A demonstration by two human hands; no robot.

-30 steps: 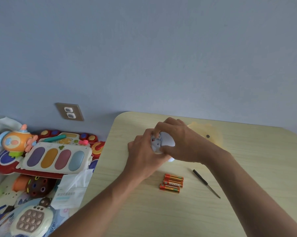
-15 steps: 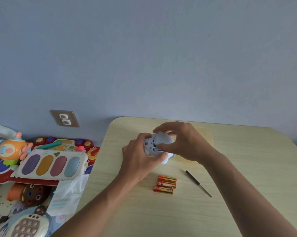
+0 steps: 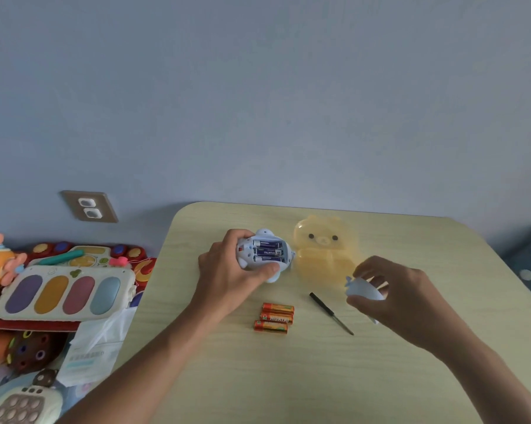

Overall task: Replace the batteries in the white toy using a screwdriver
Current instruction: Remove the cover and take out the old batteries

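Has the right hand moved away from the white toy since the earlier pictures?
Yes. The right hand now holds the white cover right of the black screwdriver, apart from the white toy.

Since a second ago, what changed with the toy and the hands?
The right hand pulled away to the right, taking the battery cover off the toy, so three blue batteries now show. The left hand kept its grip on the toy. The orange batteries and screwdriver stayed lying on the table.

Single head-worn view, facing forward and down, near the table [image 3: 319, 377], wall beyond
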